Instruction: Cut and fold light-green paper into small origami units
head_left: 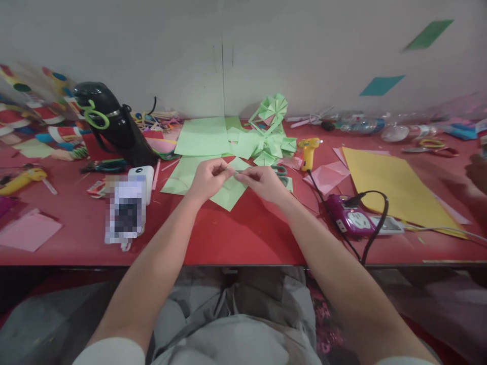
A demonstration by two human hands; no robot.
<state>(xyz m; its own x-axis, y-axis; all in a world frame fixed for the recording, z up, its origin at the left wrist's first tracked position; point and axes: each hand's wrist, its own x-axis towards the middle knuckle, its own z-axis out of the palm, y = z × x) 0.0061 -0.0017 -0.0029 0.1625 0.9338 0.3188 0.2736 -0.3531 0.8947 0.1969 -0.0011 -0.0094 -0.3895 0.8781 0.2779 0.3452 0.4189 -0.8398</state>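
My left hand [210, 179] and my right hand [265, 182] meet above the middle of the red table, thumbs and fingertips pinched together. Something small and thin sits between the fingertips, too little to make out. Right beneath them lies a light green paper square [229, 196], one corner pointing towards me. Larger light green sheets [201, 137] lie behind my left hand. Folded green paper flowers [272, 147] stand behind my right hand. Scissors [280, 171] with dark handles lie just beside that hand, partly covered by it.
To the right stand a yellow glue gun [310, 152] and a purple power socket [352, 218] with cables, near yellow paper [399, 187]. On the left are a black bottle [114, 126], a phone [125, 213] and another glue gun [25, 181]. Someone's hand [476, 172] shows at the right edge.
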